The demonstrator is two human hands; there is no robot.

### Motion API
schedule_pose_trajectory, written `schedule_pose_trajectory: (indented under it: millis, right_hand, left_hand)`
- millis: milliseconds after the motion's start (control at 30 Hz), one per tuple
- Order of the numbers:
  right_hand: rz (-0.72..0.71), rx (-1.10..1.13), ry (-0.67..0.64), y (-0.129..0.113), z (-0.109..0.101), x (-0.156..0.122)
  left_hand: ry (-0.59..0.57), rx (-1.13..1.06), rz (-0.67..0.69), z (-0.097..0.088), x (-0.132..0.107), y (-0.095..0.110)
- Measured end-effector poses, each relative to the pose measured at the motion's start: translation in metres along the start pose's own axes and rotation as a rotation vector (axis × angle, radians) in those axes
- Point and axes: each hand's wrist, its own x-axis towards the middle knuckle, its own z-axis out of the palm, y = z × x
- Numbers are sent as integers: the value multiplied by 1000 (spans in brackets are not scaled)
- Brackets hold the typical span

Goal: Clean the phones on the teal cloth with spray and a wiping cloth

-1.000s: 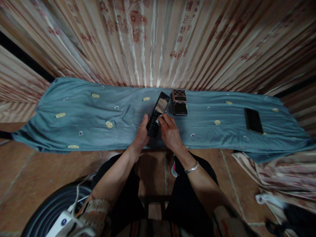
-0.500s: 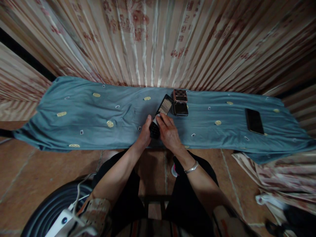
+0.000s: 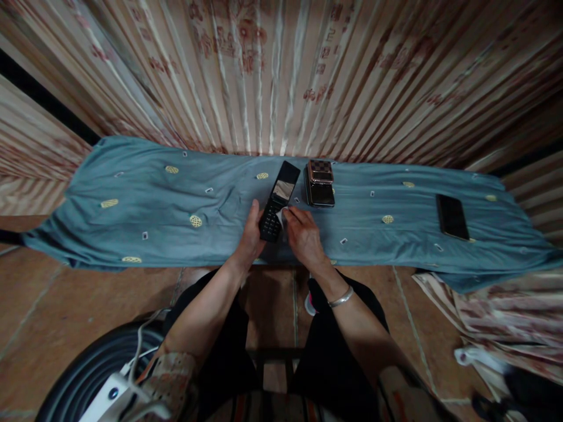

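Observation:
An unfolded black flip phone point(image 3: 271, 224) is held in my left hand point(image 3: 250, 235), gripped along its lower left side with the thumb up beside the keypad. Its upper half tilts away to the right and the screen reflects light. Between the thumb and fingers of my right hand point(image 3: 304, 234) is a small white cloth or tissue point(image 3: 280, 215), at the right edge of the keypad near the hinge. Just beyond, to the right, a brown checkered compact-like case point(image 3: 321, 171) rests against or on a dark glossy square item point(image 3: 320, 194).
A teal patterned cloth point(image 3: 360, 228) covers the long narrow table. Far right on it lies a dark smartphone point(image 3: 453, 216). Pleated curtains point(image 3: 281, 76) hang behind. On the floor at left are a black coil point(image 3: 65, 375) and a white device point(image 3: 109, 394) with a cable.
My right hand has drawn back from the phone's screen and hinge to the keypad's right edge with the white piece. The phone has turned more upright and shifted slightly left with my left hand.

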Motion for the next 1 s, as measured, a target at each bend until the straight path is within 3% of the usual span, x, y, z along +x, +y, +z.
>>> schedule_pose_trajectory:
  millis: [400, 733, 1000]
  right_hand:
    - [-49, 3, 59, -6, 2, -3]
    - [-35, -5, -47, -12, 0, -2]
    - [-22, 4, 31, -7, 0, -1]
  left_hand:
    - [-9, -17, -10, 5, -2, 0]
    - [14, -30, -7, 8, -1, -3]
    - [-17, -8, -1, 6, 4, -10]
